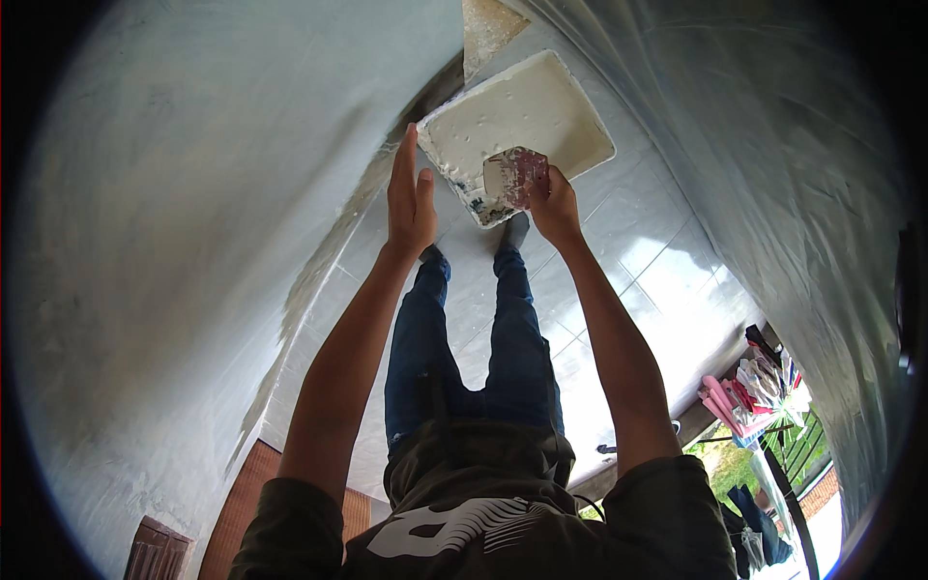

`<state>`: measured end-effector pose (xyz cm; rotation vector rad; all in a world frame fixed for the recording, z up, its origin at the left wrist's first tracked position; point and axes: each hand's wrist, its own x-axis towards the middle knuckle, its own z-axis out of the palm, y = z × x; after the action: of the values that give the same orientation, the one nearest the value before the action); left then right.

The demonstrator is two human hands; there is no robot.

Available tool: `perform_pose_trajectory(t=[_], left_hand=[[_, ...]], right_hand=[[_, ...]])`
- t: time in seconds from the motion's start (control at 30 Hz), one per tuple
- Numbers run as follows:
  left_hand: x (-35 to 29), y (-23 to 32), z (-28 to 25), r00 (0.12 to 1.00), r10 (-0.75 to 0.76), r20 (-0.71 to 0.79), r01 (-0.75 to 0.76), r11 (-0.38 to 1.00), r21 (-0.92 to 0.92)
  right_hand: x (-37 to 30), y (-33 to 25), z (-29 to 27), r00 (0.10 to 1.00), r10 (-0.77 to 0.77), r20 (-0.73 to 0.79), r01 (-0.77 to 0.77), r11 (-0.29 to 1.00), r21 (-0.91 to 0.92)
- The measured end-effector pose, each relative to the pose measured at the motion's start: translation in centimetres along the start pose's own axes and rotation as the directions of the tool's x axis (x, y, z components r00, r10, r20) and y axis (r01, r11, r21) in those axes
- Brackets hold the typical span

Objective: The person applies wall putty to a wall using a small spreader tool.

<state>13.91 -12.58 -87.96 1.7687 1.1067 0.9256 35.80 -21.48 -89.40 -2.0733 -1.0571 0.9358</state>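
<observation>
My right hand (555, 210) is closed round the near edge of a flat, reddish-brown putty spreader (522, 174). White paste covers its left part. The spreader is over the near side of a large rectangular tray (611, 145), though I cannot tell whether it touches what is inside. Thick white paste (512, 111) coats the tray, with dark patches at its near corner. My left hand (410, 208) holds nothing; its fingers are stretched straight and the thumb stands apart. It is near the tray's left corner, on the side toward the wall.
A pale, smeared wall (193, 213) rises on the left. Clear plastic sheeting (773, 164) hangs on the right. My feet stand on grey floor tiles (619, 222), just short of the tray. Pink and white items (739, 401) hang by a railing at lower right.
</observation>
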Motion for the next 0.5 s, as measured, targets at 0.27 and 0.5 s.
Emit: perform_pose_trajectory(t=[0.27,0.5], left_hand=[[-3.5,-4.9,1.6,0.998,-0.068,-0.01,0.068,0.998,0.006],[-4.8,-8.0,2.6,0.992,-0.13,-0.004,0.13,0.991,0.036]], right_hand=[[2.1,4.0,5.9,0.999,-0.022,0.05,0.026,0.995,-0.094],[5.1,4.1,10.3,0.979,-0.12,0.163,0.16,0.953,-0.256]])
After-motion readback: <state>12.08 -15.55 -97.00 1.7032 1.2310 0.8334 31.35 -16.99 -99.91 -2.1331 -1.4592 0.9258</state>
